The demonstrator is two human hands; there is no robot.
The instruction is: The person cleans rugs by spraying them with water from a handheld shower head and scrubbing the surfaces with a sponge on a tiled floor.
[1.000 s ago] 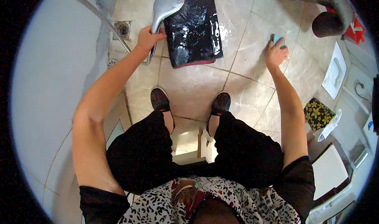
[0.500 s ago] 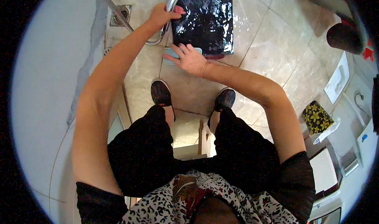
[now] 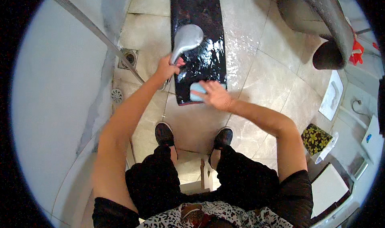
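In the head view, the left hand (image 3: 166, 69) grips a silver shower head (image 3: 189, 37) by its handle at the left edge of a wet black mat (image 3: 211, 55), which lies on the tiled floor (image 3: 250, 83), while the right hand (image 3: 216, 95) clasps a pale blue block (image 3: 196, 92) on the mat's near end.

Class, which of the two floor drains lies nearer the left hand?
The square drain; the round drain lies farther from the left hand, which holds the shower head.

R hand (image 3: 217, 95) w/ blue scrubber (image 3: 197, 92): off floor (image 3: 256, 87), onto mat (image 3: 198, 9).
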